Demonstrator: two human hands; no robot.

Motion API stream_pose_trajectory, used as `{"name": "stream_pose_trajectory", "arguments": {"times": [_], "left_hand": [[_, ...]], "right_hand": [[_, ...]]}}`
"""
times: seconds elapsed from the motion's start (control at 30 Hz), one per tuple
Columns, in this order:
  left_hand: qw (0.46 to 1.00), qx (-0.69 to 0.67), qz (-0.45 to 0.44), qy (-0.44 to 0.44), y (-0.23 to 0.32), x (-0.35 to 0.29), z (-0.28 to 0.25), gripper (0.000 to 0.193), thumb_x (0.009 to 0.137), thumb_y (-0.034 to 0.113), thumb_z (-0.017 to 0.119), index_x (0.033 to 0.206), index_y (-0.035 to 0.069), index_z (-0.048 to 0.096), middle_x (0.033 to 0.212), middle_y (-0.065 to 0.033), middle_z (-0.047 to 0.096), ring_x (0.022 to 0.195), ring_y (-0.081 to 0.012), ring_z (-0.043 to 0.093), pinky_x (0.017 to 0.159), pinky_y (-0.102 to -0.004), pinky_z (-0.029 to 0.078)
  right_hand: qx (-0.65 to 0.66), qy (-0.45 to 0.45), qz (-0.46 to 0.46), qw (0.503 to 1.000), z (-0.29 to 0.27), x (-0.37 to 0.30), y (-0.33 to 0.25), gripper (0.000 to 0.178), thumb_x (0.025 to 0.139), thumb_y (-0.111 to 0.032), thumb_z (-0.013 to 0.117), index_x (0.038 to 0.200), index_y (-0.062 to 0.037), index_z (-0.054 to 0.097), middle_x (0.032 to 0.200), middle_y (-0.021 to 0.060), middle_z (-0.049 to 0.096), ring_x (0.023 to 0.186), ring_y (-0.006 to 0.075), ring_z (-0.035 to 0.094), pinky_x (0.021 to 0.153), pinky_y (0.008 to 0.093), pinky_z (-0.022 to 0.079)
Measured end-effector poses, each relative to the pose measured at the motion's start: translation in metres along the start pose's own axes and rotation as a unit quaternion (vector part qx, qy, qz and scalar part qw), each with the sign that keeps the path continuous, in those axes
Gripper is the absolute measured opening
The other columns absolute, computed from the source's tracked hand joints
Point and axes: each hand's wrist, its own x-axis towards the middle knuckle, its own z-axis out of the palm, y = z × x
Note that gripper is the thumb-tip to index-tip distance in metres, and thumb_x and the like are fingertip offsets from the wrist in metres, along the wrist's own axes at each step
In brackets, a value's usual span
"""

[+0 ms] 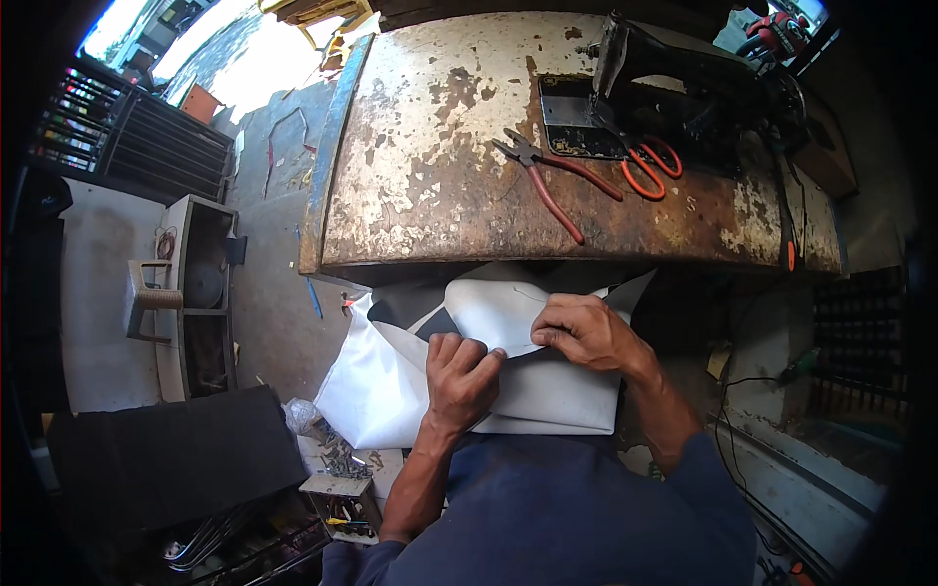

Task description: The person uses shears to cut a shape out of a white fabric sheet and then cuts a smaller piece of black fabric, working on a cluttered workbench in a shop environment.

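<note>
A large white sheet of fabric or vinyl point(376, 386), with dark grey showing on parts of its other side, lies bunched across my lap below the table edge. My left hand point(461, 381) is closed on an edge of it, thumb pressed toward the right. Just to the right, my right hand point(584, 332) pinches the same edge between thumb and fingers. A short stretch of the edge runs between the two hands, with a thin dark line along it. Whether a needle or thread is in the fingers is too small to tell.
On the worn wooden table point(420, 195) lie red-handled pliers point(547, 176) and orange-handled scissors point(645, 171), beside a black sewing machine point(684, 88). A small box of tools point(342, 508) stands low at the left, near a dark padded surface point(176, 454) and a shelf unit point(200, 293).
</note>
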Motion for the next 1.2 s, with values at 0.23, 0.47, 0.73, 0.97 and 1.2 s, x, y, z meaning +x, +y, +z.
{"name": "stream_pose_trajectory", "arguments": {"times": [0.23, 0.47, 0.73, 0.97, 1.2], "left_hand": [[1.0, 0.003, -0.01, 0.004, -0.001, -0.006, 0.003, 0.016, 0.077, 0.0, 0.078, 0.084, 0.009, 0.066, 0.077, -0.0047, 0.053, 0.071, -0.0259, 0.05, 0.068, -0.0423, 0.037], [1.0, 0.01, -0.003, -0.013, 0.0, -0.003, 0.0, 0.016, 0.077, 0.001, 0.078, 0.084, 0.009, 0.067, 0.077, -0.0043, 0.052, 0.072, -0.0258, 0.05, 0.068, -0.0424, 0.037], [1.0, -0.003, -0.017, -0.023, -0.004, -0.001, 0.004, 0.016, 0.076, 0.002, 0.078, 0.084, 0.01, 0.067, 0.076, -0.0048, 0.051, 0.072, -0.0262, 0.049, 0.068, -0.0424, 0.037], [0.991, -0.08, -0.014, -0.105, -0.015, -0.001, 0.002, 0.011, 0.077, 0.004, 0.072, 0.082, 0.011, 0.065, 0.074, -0.0035, 0.047, 0.073, -0.0245, 0.05, 0.07, -0.0399, 0.039], [0.982, -0.114, -0.113, -0.104, -0.051, -0.003, -0.017, 0.018, 0.078, -0.004, 0.076, 0.086, 0.003, 0.061, 0.074, -0.0115, 0.059, 0.071, -0.0325, 0.062, 0.066, -0.0417, 0.048]], "right_hand": [[-0.102, 0.064, 0.03, 0.992, -0.01, -0.013, 0.018, 0.031, 0.103, -0.032, 0.068, 0.114, -0.0027, 0.068, 0.097, 0.0117, 0.066, 0.081, 0.0284, 0.067, 0.073, 0.0415, 0.052], [-0.089, -0.038, 0.019, 0.995, -0.008, -0.003, 0.009, 0.03, 0.1, -0.033, 0.071, 0.112, -0.0054, 0.073, 0.097, 0.0114, 0.066, 0.084, 0.0297, 0.067, 0.077, 0.0417, 0.053], [0.329, -0.041, 0.166, 0.929, 0.001, 0.001, -0.009, 0.031, 0.11, -0.032, 0.059, 0.101, -0.0024, 0.066, 0.085, 0.0013, 0.065, 0.068, 0.0091, 0.06, 0.058, 0.0261, 0.044], [0.186, 0.053, 0.116, 0.974, 0.008, -0.015, 0.006, 0.032, 0.112, -0.03, 0.054, 0.094, -0.0032, 0.056, 0.074, 0.0047, 0.052, 0.063, 0.016, 0.048, 0.059, 0.0332, 0.041], [0.254, 0.218, 0.243, 0.91, -0.044, -0.014, 0.017, 0.03, 0.112, -0.027, 0.056, 0.091, -0.0055, 0.055, 0.07, -0.001, 0.047, 0.066, 0.0094, 0.044, 0.061, 0.0312, 0.039]]}}
